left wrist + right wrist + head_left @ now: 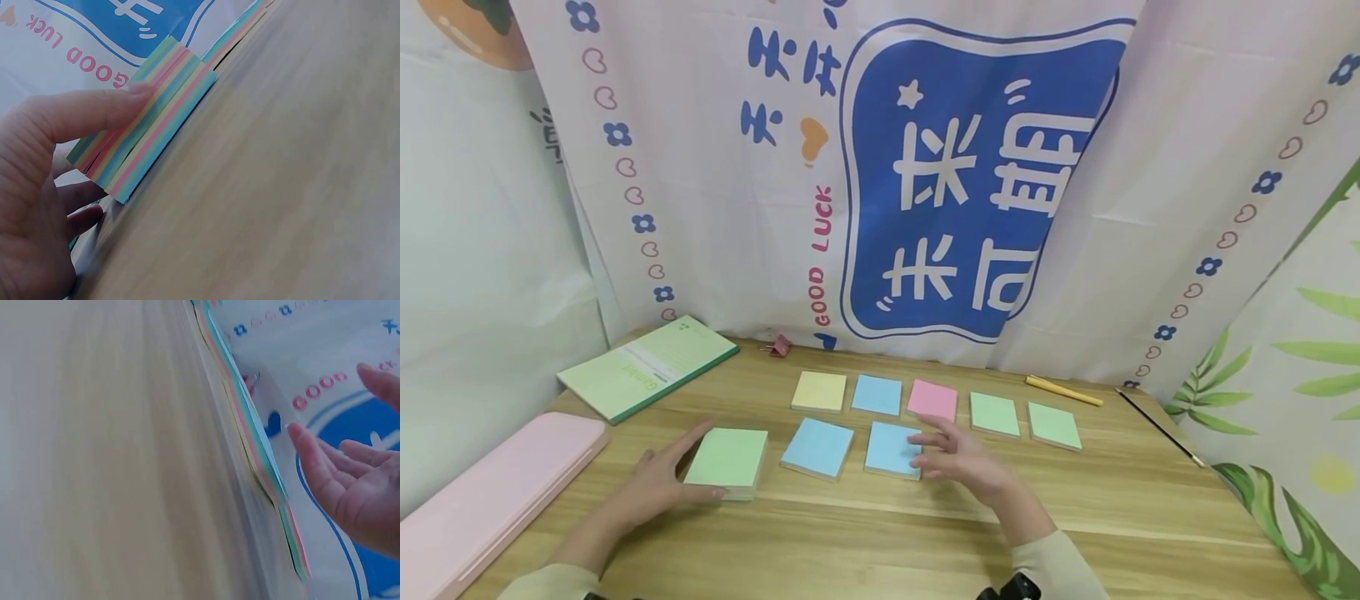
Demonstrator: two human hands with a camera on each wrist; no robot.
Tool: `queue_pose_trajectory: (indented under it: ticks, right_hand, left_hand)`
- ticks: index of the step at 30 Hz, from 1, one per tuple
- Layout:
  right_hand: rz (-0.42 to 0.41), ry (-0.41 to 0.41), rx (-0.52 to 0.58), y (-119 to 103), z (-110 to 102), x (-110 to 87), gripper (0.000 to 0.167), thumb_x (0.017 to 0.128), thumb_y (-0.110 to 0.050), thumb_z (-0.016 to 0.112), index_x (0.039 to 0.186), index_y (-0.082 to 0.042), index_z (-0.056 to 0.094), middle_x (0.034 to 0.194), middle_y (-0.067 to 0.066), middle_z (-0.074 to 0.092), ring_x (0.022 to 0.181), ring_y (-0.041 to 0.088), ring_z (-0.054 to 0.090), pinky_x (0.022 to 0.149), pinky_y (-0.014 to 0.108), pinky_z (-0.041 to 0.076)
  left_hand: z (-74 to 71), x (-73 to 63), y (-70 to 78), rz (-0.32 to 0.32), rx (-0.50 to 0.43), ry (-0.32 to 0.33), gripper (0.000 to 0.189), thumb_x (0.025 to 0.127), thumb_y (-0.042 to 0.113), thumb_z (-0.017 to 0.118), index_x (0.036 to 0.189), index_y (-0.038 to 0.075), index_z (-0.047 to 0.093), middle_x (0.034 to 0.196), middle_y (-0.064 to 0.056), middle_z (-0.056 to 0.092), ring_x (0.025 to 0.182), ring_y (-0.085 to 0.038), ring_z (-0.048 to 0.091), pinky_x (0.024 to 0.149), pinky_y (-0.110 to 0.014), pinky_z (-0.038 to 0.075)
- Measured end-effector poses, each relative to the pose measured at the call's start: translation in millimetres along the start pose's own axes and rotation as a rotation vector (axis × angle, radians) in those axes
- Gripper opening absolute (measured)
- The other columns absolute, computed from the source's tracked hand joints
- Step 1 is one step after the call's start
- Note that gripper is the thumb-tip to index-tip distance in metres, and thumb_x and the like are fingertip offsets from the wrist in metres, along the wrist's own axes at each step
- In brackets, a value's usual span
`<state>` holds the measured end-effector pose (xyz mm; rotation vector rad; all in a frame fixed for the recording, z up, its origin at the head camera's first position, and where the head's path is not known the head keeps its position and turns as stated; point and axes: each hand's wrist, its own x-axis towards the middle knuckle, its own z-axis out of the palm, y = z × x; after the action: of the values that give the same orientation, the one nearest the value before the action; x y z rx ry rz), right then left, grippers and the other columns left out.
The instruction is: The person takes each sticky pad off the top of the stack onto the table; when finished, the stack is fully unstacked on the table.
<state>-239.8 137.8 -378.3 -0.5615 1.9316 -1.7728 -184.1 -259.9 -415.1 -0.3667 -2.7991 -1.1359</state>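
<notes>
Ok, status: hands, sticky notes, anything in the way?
Left hand gripping green-topped stack. Right hand open, hovering by a blue pad. Another blue pad between hands.

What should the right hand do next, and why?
Probably close the right hand on the front row's rightmost blue sticky-note pad: that hand is open, holds nothing and overlaps this pad in the head view, while the left hand grips the green-topped sticky-note stack.

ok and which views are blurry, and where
Head view: evenly lit, mostly sharp, print on the white fabric backdrop readable; left wrist: light-brown wooden tabletop smeared, but the square stack of paper notes with striped edges fairly crisp; right wrist: tabletop blurred too, washed pale along the left edge.
</notes>
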Motion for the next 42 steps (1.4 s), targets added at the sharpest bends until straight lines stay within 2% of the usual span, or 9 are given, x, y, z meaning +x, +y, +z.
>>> queue_pose_trajectory:
  ticks: [5, 10, 14, 18, 27, 29, 34, 38, 42]
  right_hand:
    - [-0.054, -0.113, 0.086, 0, 43, 20.5, 0.074, 0.077, -0.006, 0.062, 0.136, -0.006, 0.018, 0.131, 0.025, 0.029, 0.099, 0.037, 0.05, 0.081, 0.043, 0.042]
    - [-0.058, -0.18, 0.103, 1, 91, 43.4, 0.077, 0.075, -0.007, 0.064, 0.137, -0.013, 0.019, 0.135, 0.016, 0.027, 0.092, 0.027, 0.055, 0.076, 0.039, 0.045]
    - [-0.028, -0.189, 0.121, 4, 121, 61.0, 0.08, 0.075, -0.003, 0.064, 0.138, -0.014, 0.017, 0.137, 0.013, 0.023, 0.086, 0.022, 0.057, 0.072, 0.038, 0.048]
    - [-0.007, -0.147, 0.107, 8, 142, 76.0, 0.083, 0.073, 0.0, 0.065, 0.138, -0.011, 0.015, 0.137, 0.013, 0.023, 0.079, 0.021, 0.057, 0.066, 0.036, 0.05]
    - [0.011, -0.028, -0.04, 9, 164, 96.5, 0.079, 0.065, 0.002, 0.071, 0.131, -0.012, 0.029, 0.125, 0.004, 0.037, 0.075, 0.02, 0.056, 0.055, 0.032, 0.05]
    - [0.01, -0.024, -0.072, 9, 167, 99.7, 0.078, 0.065, 0.002, 0.071, 0.13, -0.013, 0.032, 0.12, 0.001, 0.038, 0.066, 0.02, 0.056, 0.052, 0.032, 0.05]
    - [0.024, 0.006, -0.19, 8, 170, 103.3, 0.085, 0.063, -0.002, 0.075, 0.133, -0.015, 0.028, 0.125, 0.002, 0.034, 0.065, 0.016, 0.055, 0.051, 0.029, 0.049]
    - [0.004, 0.026, -0.239, 9, 168, 102.2, 0.084, 0.061, -0.004, 0.077, 0.131, -0.014, 0.031, 0.12, -0.003, 0.039, 0.089, 0.012, 0.049, 0.067, 0.027, 0.047]
    - [-0.039, 0.042, -0.248, 11, 163, 97.5, 0.081, 0.059, -0.004, 0.077, 0.128, -0.013, 0.034, 0.108, -0.008, 0.046, 0.1, 0.01, 0.042, 0.082, 0.027, 0.037]
  left_hand:
    - [-0.2, 0.3, -0.6, -0.007, -0.005, -0.005, 0.089, 0.067, 0.036, 0.07, 0.135, 0.004, 0.022, 0.131, -0.03, 0.025, 0.115, -0.05, 0.022, 0.086, -0.066, 0.0]
    - [0.1, 0.3, -0.8, -0.012, -0.012, -0.013, 0.09, 0.066, 0.036, 0.071, 0.135, 0.004, 0.022, 0.131, -0.031, 0.025, 0.116, -0.05, 0.021, 0.087, -0.066, -0.001]
    - [0.2, -0.1, 0.2, -0.011, -0.013, -0.011, 0.089, 0.067, 0.035, 0.07, 0.135, 0.004, 0.022, 0.131, -0.03, 0.025, 0.116, -0.05, 0.021, 0.086, -0.066, 0.0]
    - [-0.2, -1.0, 1.5, -0.014, 0.002, -0.002, 0.089, 0.067, 0.036, 0.07, 0.135, 0.004, 0.023, 0.13, -0.031, 0.026, 0.115, -0.05, 0.023, 0.086, -0.066, 0.001]
    - [-1.0, -0.3, 2.0, -0.03, -0.001, -0.005, 0.09, 0.067, 0.038, 0.07, 0.135, 0.004, 0.022, 0.131, -0.03, 0.025, 0.115, -0.05, 0.022, 0.087, -0.066, 0.0]
    - [-0.7, 0.5, 2.1, -0.028, 0.002, -0.006, 0.09, 0.067, 0.038, 0.07, 0.135, 0.004, 0.022, 0.131, -0.03, 0.025, 0.115, -0.05, 0.022, 0.087, -0.066, 0.001]
    - [-0.3, 2.0, 1.9, -0.024, 0.015, 0.006, 0.089, 0.066, 0.039, 0.07, 0.134, 0.004, 0.024, 0.13, -0.03, 0.027, 0.115, -0.05, 0.023, 0.087, -0.066, 0.002]
    - [0.1, 1.0, 2.0, -0.022, -0.007, 0.005, 0.089, 0.067, 0.038, 0.07, 0.135, 0.004, 0.023, 0.131, -0.03, 0.026, 0.116, -0.049, 0.022, 0.087, -0.066, 0.0]
    - [0.0, -0.5, 2.7, -0.021, -0.021, 0.004, 0.088, 0.067, 0.037, 0.07, 0.135, 0.004, 0.024, 0.132, -0.029, 0.026, 0.116, -0.049, 0.021, 0.086, -0.066, -0.001]
